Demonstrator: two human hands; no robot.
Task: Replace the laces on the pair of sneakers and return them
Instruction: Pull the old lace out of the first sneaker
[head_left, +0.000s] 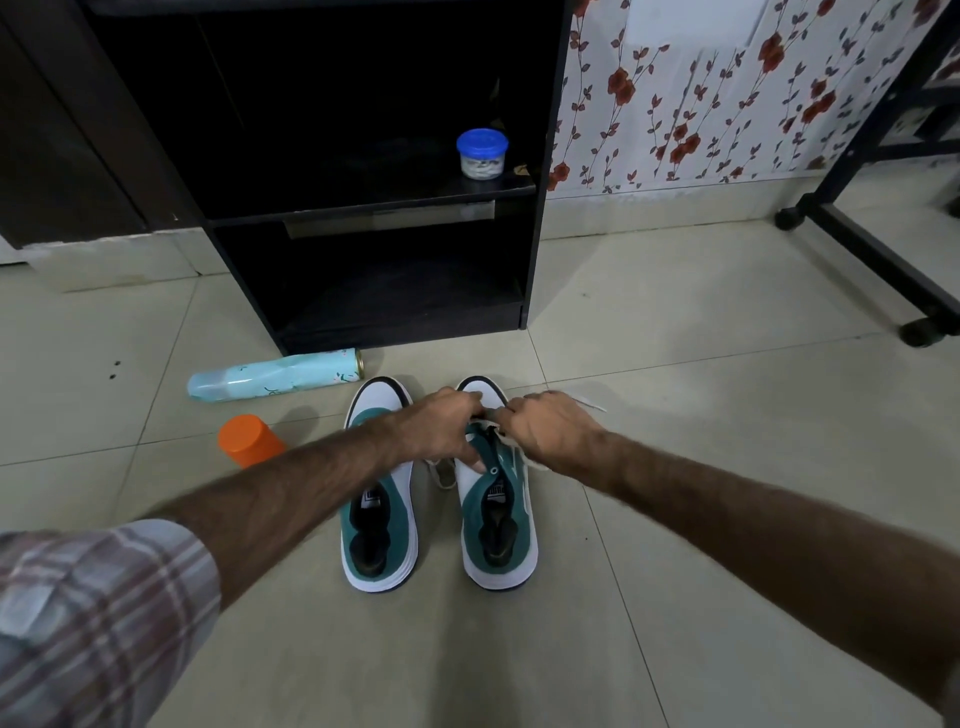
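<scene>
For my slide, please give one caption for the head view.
Both hands work a white lace on the right sneaker.

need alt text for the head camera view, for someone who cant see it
Both hands, left hand and right hand, work a white lace at the front of the right-side teal and white sneaker, beside its partner sneaker on a tiled floor. A lying spray can, an orange-lidded container and a black shelf unit are nearby.

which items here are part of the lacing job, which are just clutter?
Job:
right sneaker
left sneaker
white lace
left hand
right hand

Clutter:
spray can lying down
orange-capped container
blue-lidded tub
black shelf unit
</scene>
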